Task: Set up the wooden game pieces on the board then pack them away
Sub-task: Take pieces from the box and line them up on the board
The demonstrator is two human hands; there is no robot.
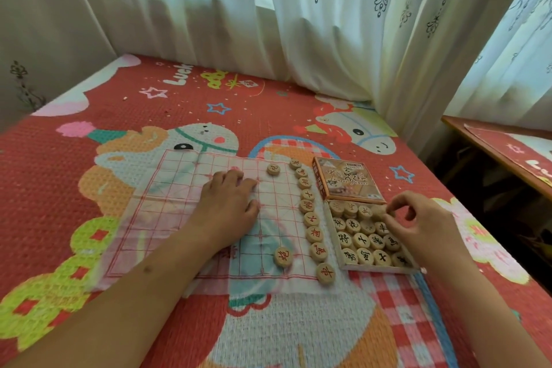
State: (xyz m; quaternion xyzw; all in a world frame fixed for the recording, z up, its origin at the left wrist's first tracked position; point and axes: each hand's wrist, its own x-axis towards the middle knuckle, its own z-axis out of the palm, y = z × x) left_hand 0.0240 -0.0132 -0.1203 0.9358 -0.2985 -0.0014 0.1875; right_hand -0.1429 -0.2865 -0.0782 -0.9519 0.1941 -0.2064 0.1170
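The grip of the right hand [418,218] pinches a wooden piece [380,212] between thumb and fingertips at the far right corner of the open box [376,269], where more pieces lie in rows. Just left of the box, nine pieces [310,218] line the right edge of the paper board [179,188], and the lid [348,179] rests beyond the box. The left hand [230,203] lies flat, fingers relaxed, on the board, which lies on a bed's red cartoon-printed mat [89,128].

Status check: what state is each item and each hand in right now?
Board: unfolded on the mat.
Edge row: nine pieces lined along the board beside the tray.
Tray: open, many pieces inside.
Lid: off, beside the tray.
Left hand: flat on the board.
Right hand: pinches a piece at the tray.
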